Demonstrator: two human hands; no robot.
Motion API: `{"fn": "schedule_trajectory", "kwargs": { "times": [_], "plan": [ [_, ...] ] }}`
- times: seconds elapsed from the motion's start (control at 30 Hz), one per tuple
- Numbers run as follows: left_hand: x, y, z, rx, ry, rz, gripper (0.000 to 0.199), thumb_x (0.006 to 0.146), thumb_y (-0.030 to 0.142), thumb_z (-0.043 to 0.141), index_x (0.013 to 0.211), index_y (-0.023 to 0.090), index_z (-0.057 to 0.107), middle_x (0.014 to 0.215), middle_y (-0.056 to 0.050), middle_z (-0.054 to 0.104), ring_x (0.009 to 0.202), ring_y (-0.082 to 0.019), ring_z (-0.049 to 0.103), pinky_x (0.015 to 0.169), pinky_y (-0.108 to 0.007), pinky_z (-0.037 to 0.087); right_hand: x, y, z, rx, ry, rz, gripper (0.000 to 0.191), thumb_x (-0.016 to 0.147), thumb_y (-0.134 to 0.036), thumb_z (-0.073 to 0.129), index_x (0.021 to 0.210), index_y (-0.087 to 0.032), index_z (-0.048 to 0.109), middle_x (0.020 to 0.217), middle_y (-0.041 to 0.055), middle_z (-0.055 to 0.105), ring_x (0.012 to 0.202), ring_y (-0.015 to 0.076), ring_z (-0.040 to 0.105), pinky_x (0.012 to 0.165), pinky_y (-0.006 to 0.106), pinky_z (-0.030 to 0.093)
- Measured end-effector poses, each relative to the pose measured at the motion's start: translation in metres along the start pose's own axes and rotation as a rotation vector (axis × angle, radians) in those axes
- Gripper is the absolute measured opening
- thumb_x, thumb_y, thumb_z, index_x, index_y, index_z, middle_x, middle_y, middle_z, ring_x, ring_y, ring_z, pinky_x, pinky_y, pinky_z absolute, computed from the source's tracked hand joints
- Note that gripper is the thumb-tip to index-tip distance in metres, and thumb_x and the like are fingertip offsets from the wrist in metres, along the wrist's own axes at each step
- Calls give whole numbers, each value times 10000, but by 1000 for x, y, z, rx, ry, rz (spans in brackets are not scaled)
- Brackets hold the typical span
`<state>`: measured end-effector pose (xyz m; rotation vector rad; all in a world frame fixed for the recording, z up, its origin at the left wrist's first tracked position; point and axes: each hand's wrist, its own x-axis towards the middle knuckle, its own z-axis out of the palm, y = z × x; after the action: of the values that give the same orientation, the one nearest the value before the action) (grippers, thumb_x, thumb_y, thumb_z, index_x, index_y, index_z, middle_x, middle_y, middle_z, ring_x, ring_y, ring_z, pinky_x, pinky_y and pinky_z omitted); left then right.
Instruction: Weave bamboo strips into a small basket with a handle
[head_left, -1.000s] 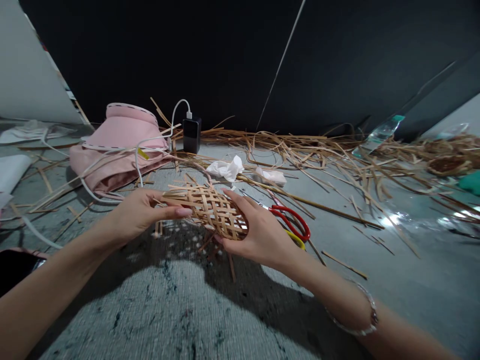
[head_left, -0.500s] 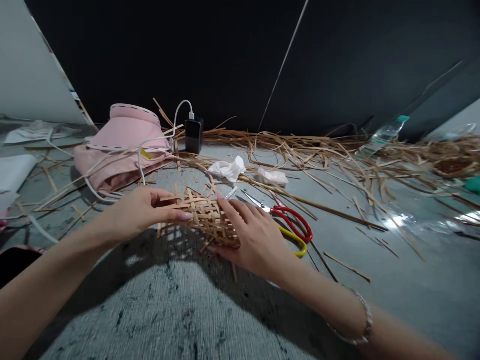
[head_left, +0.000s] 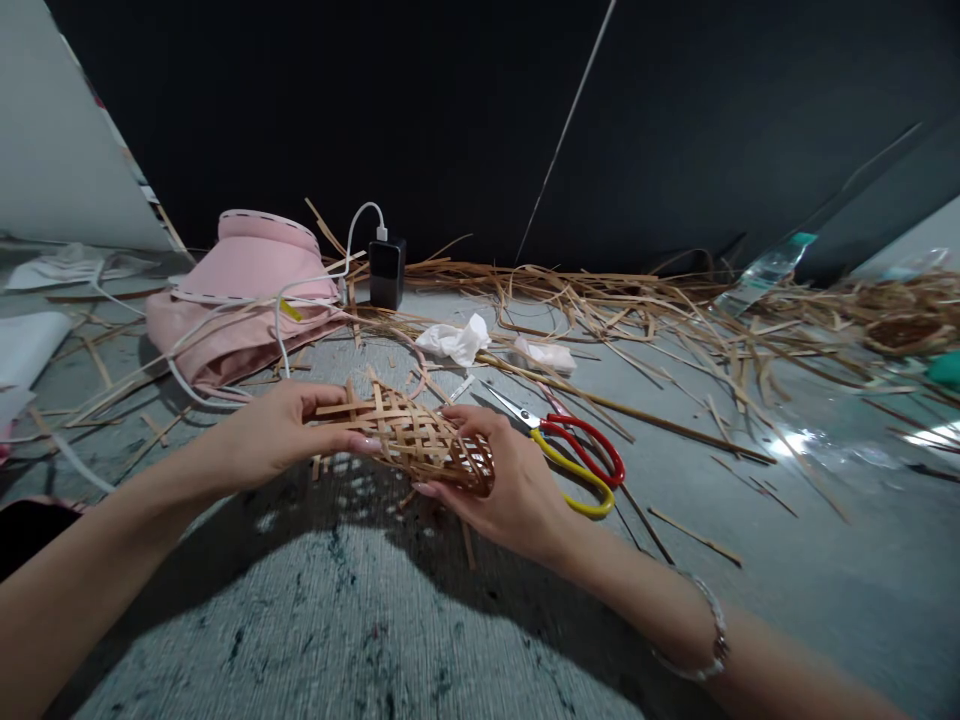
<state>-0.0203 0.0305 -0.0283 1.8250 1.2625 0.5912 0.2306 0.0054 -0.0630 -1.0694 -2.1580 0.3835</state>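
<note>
A small, openwork woven basket (head_left: pixel 412 432) of flat tan strips lies sideways between my hands, just above the floor. My left hand (head_left: pixel 304 425) pinches its left end, thumb in front, where loose strip ends stick out. Around the rounded right end curls my right hand (head_left: pixel 506 480), its thumb low and its fingers over the top; some fingertips are hidden. Scissors (head_left: pixel 574 450) with one red and one yellow handle lie just beyond the right hand, blades pointing up and left.
Behind lie a pink visor hat (head_left: pixel 251 260), a black power bank (head_left: pixel 387 272) with a white cable, and crumpled tissue (head_left: pixel 457 340). Loose strips (head_left: pixel 585 295) heap along the dark wall (head_left: pixel 375 110). A plastic bottle (head_left: pixel 765 275) lies at the right on the grey floor (head_left: pixel 315 640).
My right hand has slid down and right along the basket, its fingers now more curled, so more of the weave shows. My left hand keeps its pinch, almost unmoved.
</note>
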Motion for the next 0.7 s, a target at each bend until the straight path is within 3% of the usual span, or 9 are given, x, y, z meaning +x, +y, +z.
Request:
{"fn": "schedule_trajectory", "kwargs": {
  "times": [0.1,0.2,0.3,0.4,0.57,0.7],
  "plan": [
    [-1,1,-5,8,-35,66,248,750,381,656,938,241,738,973,-35,729,986,-242,638,908,-326,468,6,-3,-10,181,-23,128,580,728,-502,693,1148,-199,433,1198,136,604,1067,247,611,860,381,502],
    [-3,4,-8,35,-33,145,176,771,345,635,867,250,748,977,-33,729,1065,-253,607,967,-342,432,14,-3,-19,307,-171,220,576,772,-494,658,1231,-206,463,1221,114,611,1108,238,595,886,385,498],
    [-4,7,-8,84,-35,180,163,759,362,645,816,250,748,968,-34,730,1086,-267,598,983,-360,425,18,-4,-21,245,-295,216,456,855,-486,564,1208,-200,541,1129,88,672,998,225,638,833,377,508],
    [-4,11,-5,130,-47,209,201,738,364,680,915,293,744,1062,-10,717,1111,-248,591,1007,-336,406,17,-5,-19,136,-302,163,391,904,-491,488,1117,-189,614,1063,84,695,911,214,645,757,346,508],
    [-3,12,-2,75,-16,237,126,748,339,646,757,282,758,1040,-13,732,1089,-230,611,988,-302,421,16,-9,-17,103,-312,122,382,931,-457,453,1155,-179,588,1101,97,681,931,216,638,772,341,495],
    [-2,10,-2,83,-8,222,135,741,341,640,766,288,762,1044,-30,732,1072,-237,620,983,-334,428,16,-10,-20,100,-339,133,413,937,-458,437,1186,-158,573,1143,113,668,971,230,634,828,370,491]
  ]
}}
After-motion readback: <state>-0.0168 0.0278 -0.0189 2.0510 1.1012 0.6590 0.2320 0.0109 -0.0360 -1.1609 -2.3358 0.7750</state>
